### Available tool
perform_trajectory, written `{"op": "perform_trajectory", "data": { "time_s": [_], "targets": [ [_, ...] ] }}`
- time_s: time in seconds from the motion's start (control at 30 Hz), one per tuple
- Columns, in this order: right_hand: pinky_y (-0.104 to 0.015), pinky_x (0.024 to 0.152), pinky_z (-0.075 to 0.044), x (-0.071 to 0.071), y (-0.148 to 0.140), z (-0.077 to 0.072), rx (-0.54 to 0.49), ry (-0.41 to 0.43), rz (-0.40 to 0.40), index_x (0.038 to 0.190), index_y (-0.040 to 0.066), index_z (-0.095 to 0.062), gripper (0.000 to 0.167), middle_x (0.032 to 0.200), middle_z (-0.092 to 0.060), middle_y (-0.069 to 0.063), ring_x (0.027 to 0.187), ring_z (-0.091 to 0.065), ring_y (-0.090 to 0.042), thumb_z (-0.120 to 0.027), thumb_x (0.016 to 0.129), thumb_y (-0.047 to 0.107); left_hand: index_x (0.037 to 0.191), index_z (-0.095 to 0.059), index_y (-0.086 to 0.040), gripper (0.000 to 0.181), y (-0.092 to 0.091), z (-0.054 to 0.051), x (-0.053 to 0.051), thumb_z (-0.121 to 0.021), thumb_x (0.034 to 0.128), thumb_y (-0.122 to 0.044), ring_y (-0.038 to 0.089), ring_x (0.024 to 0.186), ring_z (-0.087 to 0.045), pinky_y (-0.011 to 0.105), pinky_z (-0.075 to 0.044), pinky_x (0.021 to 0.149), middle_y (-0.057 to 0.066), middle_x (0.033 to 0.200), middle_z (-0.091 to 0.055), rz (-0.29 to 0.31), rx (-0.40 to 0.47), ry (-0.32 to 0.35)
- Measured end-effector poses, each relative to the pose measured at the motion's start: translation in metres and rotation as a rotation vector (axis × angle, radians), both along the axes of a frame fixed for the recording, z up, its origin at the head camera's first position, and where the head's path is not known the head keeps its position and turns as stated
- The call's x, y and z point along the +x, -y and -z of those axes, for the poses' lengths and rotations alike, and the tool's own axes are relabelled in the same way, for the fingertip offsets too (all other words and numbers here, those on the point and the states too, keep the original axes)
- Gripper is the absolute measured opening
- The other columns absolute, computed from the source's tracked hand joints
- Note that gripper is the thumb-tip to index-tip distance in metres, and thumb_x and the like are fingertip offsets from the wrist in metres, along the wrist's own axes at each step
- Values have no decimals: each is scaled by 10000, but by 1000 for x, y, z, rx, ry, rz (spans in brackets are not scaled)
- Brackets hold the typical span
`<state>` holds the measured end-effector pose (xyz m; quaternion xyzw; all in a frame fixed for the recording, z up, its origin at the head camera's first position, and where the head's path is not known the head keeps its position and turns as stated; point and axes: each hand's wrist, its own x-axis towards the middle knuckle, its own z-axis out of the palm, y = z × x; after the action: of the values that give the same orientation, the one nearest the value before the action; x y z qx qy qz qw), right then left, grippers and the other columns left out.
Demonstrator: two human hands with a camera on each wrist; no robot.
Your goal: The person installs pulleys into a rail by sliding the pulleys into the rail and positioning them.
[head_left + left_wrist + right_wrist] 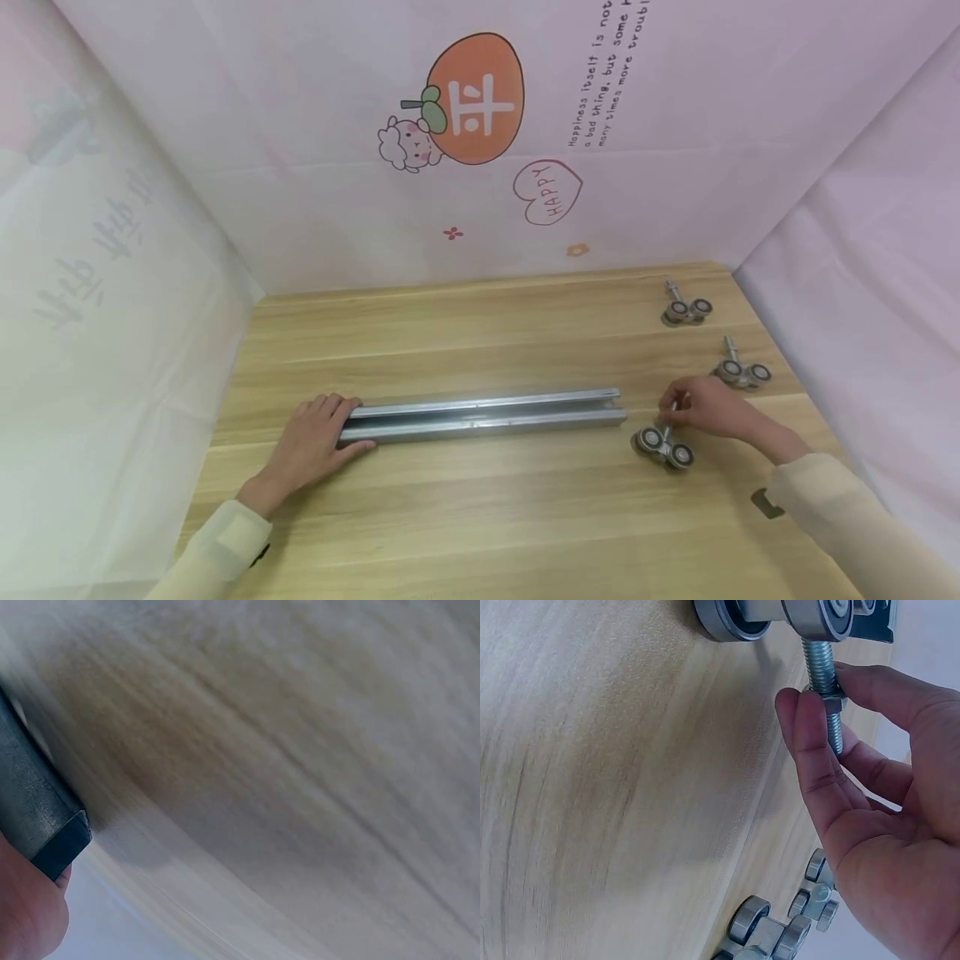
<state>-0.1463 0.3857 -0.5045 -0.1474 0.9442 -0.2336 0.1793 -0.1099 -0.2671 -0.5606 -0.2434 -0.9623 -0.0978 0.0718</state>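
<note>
One metal rail lies lengthwise across the wooden surface, its open groove showing in the head view. The left hand has its grip on the left end of that rail, fingers over the far edge and thumb along the near one. Beyond the opposite end, near it but apart, is a wheeled roller, whose bolt the right hand pinches between its fingertips, close to a nut on the thread. Whether those wheels touch the wood, I cannot tell. Just behind the right hand sits a second roller, and farther back, near the rear edge, a third roller; both have their bolts pointing away from the person. Pale sleeves cover both forearms. Behind stands a pale pink cloth printed with an orange fruit, a small animal, lettering and a heart reading HAPPY. In the left wrist view most of the wood is blurred.
</note>
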Motion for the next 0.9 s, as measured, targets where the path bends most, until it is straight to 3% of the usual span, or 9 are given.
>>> {"op": "perform_trajectory", "data": {
  "time_s": [0.4,0.67,0.9],
  "targets": [
    [-246,611,-544,-2,1,-9,3,-119,38,937,92,-749,139,849,-704,34,738,-636,-93,-849,896,180,1348,-631,-68,734,-1,1,2,-765,892,-628,298,1047,-607,481,-495,888,101,1136,-653,-4,-8,7],
    [-236,564,-529,-2,5,-23,20,-249,1,935,66,-744,174,768,-698,67,657,-601,-42,-883,857,137,1363,-626,-66,745,-1,1,2,-762,895,-629,294,1055,-606,480,-493,890,98,1139,-650,-5,-11,2],
    [-230,571,-556,-3,10,-30,7,-352,-47,937,50,-748,217,804,-738,25,664,-649,-33,-918,803,72,1364,-626,-60,750,0,1,2,-760,896,-630,292,1047,-604,472,-490,886,98,1137,-650,-7,-6,-5]
  ]
}}
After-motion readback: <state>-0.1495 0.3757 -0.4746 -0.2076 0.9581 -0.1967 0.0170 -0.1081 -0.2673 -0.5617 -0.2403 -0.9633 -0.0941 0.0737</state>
